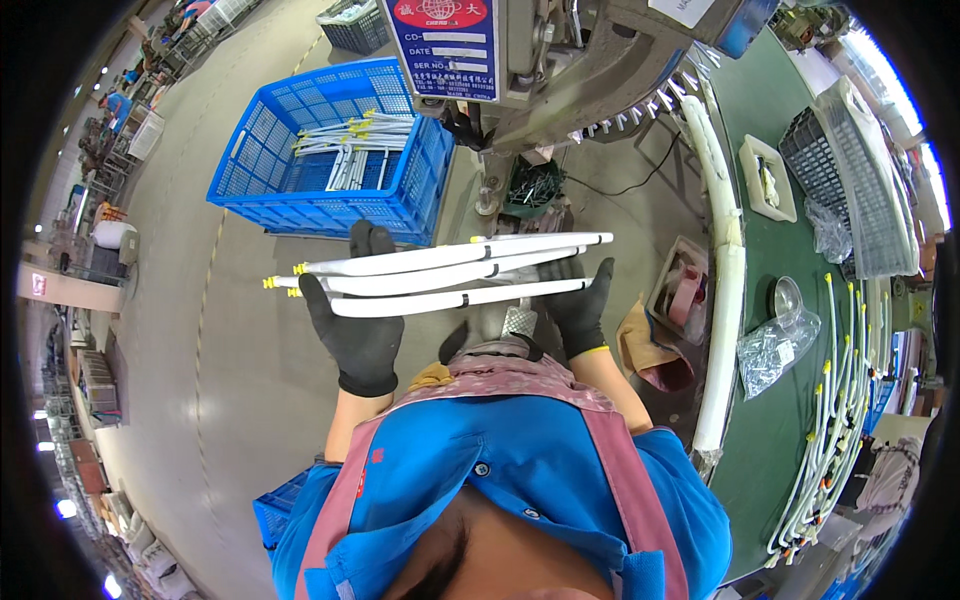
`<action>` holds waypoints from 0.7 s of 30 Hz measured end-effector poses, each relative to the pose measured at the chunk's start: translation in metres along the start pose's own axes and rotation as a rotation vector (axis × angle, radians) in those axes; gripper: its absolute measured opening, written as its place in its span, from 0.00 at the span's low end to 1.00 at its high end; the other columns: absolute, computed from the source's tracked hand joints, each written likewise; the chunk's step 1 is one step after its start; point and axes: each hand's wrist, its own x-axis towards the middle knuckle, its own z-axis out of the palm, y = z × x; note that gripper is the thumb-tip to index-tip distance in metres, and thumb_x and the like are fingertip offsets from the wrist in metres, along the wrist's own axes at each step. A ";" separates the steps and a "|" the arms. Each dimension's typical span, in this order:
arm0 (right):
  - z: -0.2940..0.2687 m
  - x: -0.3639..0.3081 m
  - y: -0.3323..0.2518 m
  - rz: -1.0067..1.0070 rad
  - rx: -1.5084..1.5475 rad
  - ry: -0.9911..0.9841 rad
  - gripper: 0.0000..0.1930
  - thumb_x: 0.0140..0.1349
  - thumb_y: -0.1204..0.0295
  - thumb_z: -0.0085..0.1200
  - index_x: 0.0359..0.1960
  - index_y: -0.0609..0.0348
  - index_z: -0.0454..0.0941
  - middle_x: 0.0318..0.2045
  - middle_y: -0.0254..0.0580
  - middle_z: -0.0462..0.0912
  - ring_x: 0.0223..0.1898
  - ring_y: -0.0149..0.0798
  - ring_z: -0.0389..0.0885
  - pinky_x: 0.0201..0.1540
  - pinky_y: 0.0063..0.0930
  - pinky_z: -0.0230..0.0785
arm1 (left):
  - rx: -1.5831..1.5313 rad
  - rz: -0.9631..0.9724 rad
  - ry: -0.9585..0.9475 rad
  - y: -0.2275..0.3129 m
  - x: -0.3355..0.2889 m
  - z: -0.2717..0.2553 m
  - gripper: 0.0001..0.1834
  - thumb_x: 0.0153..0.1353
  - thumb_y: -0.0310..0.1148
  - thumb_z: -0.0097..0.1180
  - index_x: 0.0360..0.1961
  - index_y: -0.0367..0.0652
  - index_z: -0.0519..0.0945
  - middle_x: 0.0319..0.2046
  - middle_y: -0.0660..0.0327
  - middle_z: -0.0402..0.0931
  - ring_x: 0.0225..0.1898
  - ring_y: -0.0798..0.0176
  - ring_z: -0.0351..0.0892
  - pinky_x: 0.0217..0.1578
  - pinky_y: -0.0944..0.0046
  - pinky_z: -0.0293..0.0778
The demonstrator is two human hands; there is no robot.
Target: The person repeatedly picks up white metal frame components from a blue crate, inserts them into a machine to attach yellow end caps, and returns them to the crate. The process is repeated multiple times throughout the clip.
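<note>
Several white curved strips point(400, 301) with yellow tips and black bands lie side by side across my two black-gloved hands, in front of my apron. My left hand point(358, 340) is wrapped round their yellow-tipped ends, thumb on the near side and fingers at the far side. At their other ends, my right hand point(580, 312) holds them from below, its thumb up at the near side. Beyond my left hand stands a blue plastic crate point(325, 205) with a pile of similar white, yellow-tipped pieces point(358, 150) in it.
A metal machine point(600, 90) with a blue plate point(445, 45) stands ahead. Under it sits a dark bin of small metal parts point(537, 185). The green table point(720, 500) at right, edged with a white padded roll point(718, 330), carries white tubes point(825, 430), a plastic bag point(778, 350) and a tray point(768, 180).
</note>
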 end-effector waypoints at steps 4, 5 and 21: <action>0.019 0.025 -0.017 -0.016 0.147 -0.214 0.42 0.56 0.38 0.48 0.62 0.61 0.63 0.61 0.47 0.67 0.64 0.47 0.62 0.67 0.45 0.51 | -0.102 0.055 0.013 0.004 -0.008 -0.004 0.35 0.65 0.50 0.46 0.68 0.46 0.54 0.65 0.55 0.58 0.68 0.57 0.53 0.68 0.47 0.44; 0.025 0.029 -0.020 0.003 0.156 -0.262 0.42 0.56 0.39 0.48 0.61 0.61 0.63 0.62 0.47 0.66 0.64 0.47 0.62 0.67 0.45 0.51 | -0.105 0.022 -0.017 0.006 -0.010 -0.005 0.34 0.65 0.50 0.46 0.67 0.46 0.55 0.65 0.55 0.59 0.68 0.57 0.54 0.67 0.47 0.45; 0.053 0.050 0.049 -0.027 -0.330 -0.205 0.13 0.64 0.58 0.48 0.41 0.53 0.71 0.34 0.38 0.77 0.38 0.39 0.76 0.45 0.37 0.70 | 1.066 -0.456 0.276 0.061 -0.084 -0.031 0.35 0.63 0.52 0.50 0.59 0.32 0.66 0.56 0.46 0.69 0.56 0.49 0.70 0.59 0.54 0.62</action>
